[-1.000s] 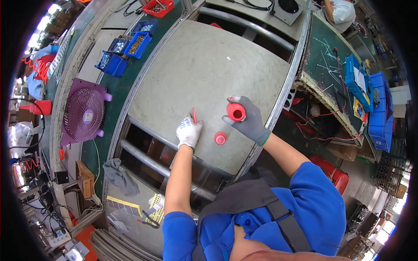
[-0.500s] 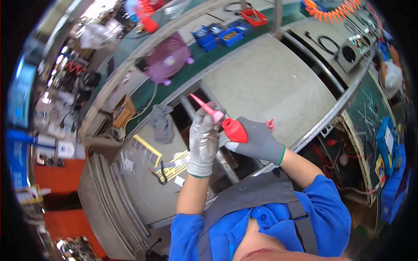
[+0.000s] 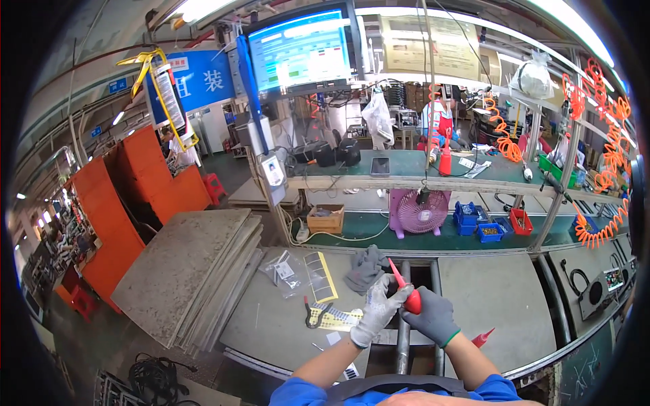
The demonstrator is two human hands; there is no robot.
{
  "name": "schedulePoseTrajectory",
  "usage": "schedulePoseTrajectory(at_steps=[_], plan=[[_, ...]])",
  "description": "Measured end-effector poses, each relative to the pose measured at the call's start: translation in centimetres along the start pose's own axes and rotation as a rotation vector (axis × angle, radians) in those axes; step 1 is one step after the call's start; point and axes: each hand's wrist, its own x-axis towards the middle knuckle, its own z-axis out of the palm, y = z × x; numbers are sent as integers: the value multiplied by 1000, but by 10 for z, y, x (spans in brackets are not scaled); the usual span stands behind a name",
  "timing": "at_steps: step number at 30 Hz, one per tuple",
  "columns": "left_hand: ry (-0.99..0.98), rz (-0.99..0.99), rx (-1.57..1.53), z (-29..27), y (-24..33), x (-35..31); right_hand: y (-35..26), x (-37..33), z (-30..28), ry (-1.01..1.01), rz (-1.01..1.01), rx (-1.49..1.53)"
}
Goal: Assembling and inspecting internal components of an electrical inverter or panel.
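Note:
In my gloved left hand [image 3: 380,308] is a long pointed pink-red nozzle [image 3: 396,273], its tip up and to the left. My gloved right hand [image 3: 433,318] is wrapped round a small red squeeze bottle [image 3: 412,302]. The nozzle's base is at the bottle's mouth, with my fingers covering the join, so I cannot tell if it is seated. A similar red nozzle tip [image 3: 483,337] shows on the bench just right of my right forearm. Beyond my left hand lies a crumpled grey cloth or glove [image 3: 367,268].
Left of my hands are a clear plastic bag [image 3: 284,273], a yellow-edged sheet [image 3: 319,277] and a black strap [image 3: 317,315]. Metal rollers [image 3: 403,345] with gaps run beneath my hands. Farther back stand a purple fan [image 3: 421,212] and blue bins [image 3: 490,232]. Stacked boards [image 3: 183,271] lean at left.
The nozzle in my left hand and the bottle in my right hand were apart; now they meet. The view has tilted up, showing the screen and shelves behind the bench.

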Motion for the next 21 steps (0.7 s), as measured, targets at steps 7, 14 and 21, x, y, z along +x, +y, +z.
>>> schedulePoseTrajectory(at_steps=[7, 14, 21], plan=[[-166, -68, -272, -38, 11, 7, -5, 11, 23, -413, 181, 860], [50, -57, -520, -34, 8, -1, -33, -8, 22, -79, 168, 1188], [136, 51, -471, -15, 26, 2, -18, 5, 18, 557, -523, 200]])
